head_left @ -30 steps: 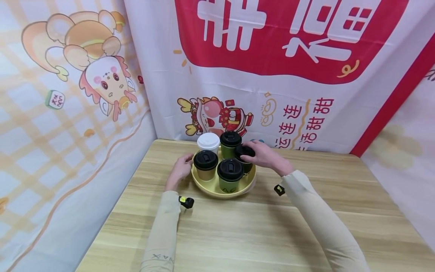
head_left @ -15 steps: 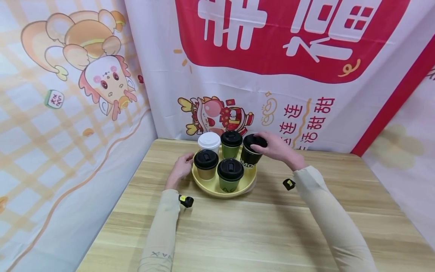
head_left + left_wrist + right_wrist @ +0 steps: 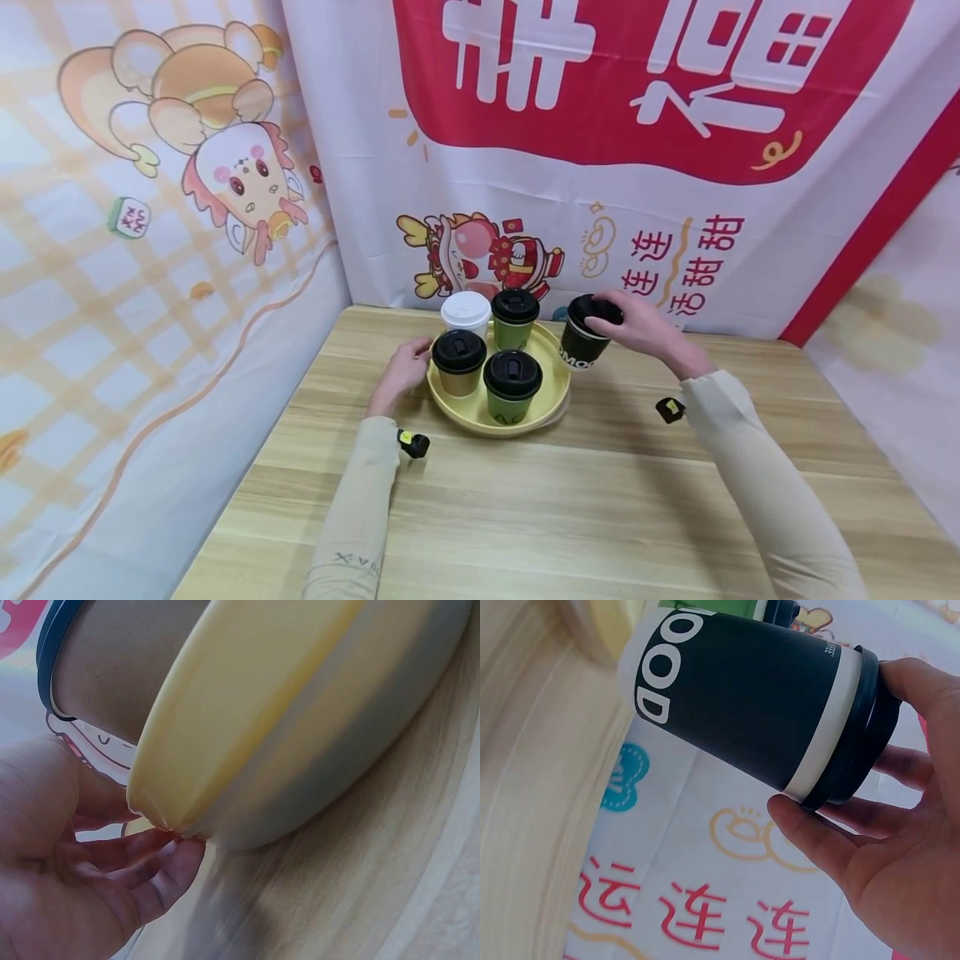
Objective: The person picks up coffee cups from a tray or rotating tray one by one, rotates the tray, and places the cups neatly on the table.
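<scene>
A person's right hand (image 3: 637,323) grips a black cup (image 3: 579,343) by its lid (image 3: 859,742), one fingertip on the white band (image 3: 826,724) below. The cup leans at the right edge of a yellow tray (image 3: 553,375), where four other lidded cups (image 3: 510,408) stand. The left hand (image 3: 407,367) pinches the tray's left rim, a good brace. To my eye, lids can pop loose; gripping lower and keeping the cup upright looks safer.

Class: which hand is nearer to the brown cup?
Left. The left hand holds the yellow tray beside the brown cup; the right hand is past the tray's right side.
</scene>
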Motion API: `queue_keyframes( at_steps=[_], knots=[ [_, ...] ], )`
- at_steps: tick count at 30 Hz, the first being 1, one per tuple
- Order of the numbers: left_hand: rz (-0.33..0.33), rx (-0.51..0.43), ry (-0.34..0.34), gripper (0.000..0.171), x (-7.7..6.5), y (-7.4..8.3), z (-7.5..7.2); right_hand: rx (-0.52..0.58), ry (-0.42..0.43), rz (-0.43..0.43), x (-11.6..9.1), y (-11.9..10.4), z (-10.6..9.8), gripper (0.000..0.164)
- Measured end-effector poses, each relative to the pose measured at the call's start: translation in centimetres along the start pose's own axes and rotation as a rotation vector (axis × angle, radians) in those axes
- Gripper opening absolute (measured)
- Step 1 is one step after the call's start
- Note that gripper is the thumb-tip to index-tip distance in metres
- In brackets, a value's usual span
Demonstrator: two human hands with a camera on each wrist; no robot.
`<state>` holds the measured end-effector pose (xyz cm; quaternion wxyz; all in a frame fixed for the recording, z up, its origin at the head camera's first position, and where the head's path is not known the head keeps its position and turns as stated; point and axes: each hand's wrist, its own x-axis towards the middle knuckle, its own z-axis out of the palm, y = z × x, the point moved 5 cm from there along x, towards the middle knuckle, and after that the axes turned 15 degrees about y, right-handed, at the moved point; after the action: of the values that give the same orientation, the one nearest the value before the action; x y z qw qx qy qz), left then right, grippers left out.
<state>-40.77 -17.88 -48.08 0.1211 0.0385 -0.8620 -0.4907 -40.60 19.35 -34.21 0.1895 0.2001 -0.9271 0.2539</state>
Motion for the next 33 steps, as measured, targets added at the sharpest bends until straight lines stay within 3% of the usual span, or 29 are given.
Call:
queue_keyframes(
  at_steps=[16, 27, 33],
  knots=[
    [0.020, 0.004, -0.005, 0.038, -0.2, -0.5, -0.2, -0.033, 0.015, 0.038, -4.3, 6.8, -3.2, 0.052],
    [0.023, 0.002, 0.002, 0.036, 0.1, -0.7, -0.1, -0.120, 0.036, 0.036, -6.1, 11.2, -6.8, 0.049],
    [0.030, 0.022, 0.004, 0.037, 0.2, -0.6, -0.2, -0.195, 0.003, 0.100, -6.8, 13.4, -8.1, 0.053]
  ],
)
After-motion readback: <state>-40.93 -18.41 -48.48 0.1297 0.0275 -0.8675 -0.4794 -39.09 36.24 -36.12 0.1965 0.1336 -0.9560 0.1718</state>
